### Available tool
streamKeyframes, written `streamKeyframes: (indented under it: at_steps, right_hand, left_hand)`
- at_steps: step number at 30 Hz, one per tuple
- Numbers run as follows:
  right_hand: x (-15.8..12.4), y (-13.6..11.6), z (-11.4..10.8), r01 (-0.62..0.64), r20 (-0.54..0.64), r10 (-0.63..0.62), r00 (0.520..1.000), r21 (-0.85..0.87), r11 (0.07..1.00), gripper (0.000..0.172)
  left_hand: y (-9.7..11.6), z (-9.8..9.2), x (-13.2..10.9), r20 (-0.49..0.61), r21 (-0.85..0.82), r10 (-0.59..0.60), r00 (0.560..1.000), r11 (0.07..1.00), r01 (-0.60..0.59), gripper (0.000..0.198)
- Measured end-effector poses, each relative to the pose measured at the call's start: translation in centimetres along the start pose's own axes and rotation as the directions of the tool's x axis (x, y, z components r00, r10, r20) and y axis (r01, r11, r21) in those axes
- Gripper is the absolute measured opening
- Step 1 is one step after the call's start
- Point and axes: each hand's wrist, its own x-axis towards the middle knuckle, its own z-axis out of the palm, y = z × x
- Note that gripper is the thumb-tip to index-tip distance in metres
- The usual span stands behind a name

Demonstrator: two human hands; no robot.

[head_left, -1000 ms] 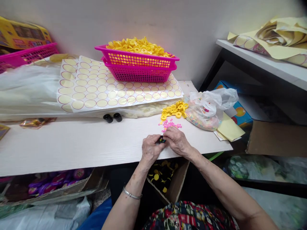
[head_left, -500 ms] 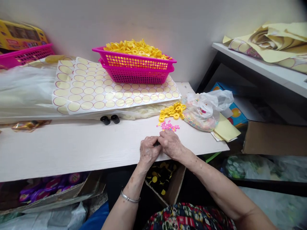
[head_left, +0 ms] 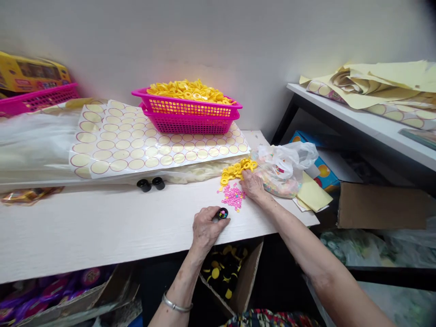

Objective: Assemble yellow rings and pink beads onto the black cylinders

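My left hand (head_left: pixel 206 225) is closed around a small black cup (head_left: pixel 222 213), held upright near the table's front edge. Tiny pink, yellow and blue beads show inside its mouth. My right hand (head_left: pixel 252 184) reaches to the near right side of a pile of yellow plastic ring-shaped pieces (head_left: pixel 235 172). Its fingers are drawn together at the pile, and whether a piece is between them is hidden. Between the hands and the pile lies a scatter of small pink beads (head_left: pixel 233 196), with a few of other colours.
Two black cups (head_left: pixel 158 183) stand farther left. Pink baskets (head_left: pixel 190 122) heaped with yellow pieces rest on sticker sheets (head_left: pixel 119 154). A plastic bag (head_left: pixel 279 170) of pastel beads sits right of the pile. Below the table edge, an open carton (head_left: pixel 250 277) holds black and yellow pieces.
My hands have come apart. The right has moved forward to the yellow pieces, while the left keeps the black cup, its mouth now uncovered. The view has tilted up slightly.
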Motion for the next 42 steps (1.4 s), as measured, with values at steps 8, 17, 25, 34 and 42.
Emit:
streamKeyframes:
  at_steps: [8,17,25,34,42]
  right_hand:
    - [-0.8,0.9,-0.1,-0.015,-0.215,0.08,0.973,0.29,0.957,0.022]
    - [-7.5,-3.9,-0.8,0.309,-0.175,-0.257,0.95,0.625,0.717,0.026]
    - [-8.9,-5.3,-0.3,0.413,-0.188,-0.369,0.91,0.465,0.783,0.029]
    - [-9.0,-5.8,-0.2,0.446,-0.149,-0.422,0.894,0.389,0.806,0.016]
    - [-9.3,-6.2,1.3,-0.106,0.119,-0.015,0.993,0.927,0.361,0.031]
  left_hand:
    - [0.1,0.1,-0.2,-0.002,0.002,-0.029,1.0,1.0,0.029,0.027]
    - [0.0,-0.3,-0.2,-0.002,-0.141,-0.032,0.999,0.989,0.032,0.035]
    - [1.0,-1.3,-0.8,-0.144,-0.594,-0.333,0.932,0.783,0.188,0.024]
    - [1.5,-1.0,0.0,-0.016,-0.599,-0.351,0.936,0.753,0.272,0.026]
    - [2.4,-0.9,0.4,0.085,-0.624,-0.422,0.903,0.684,0.378,0.026]
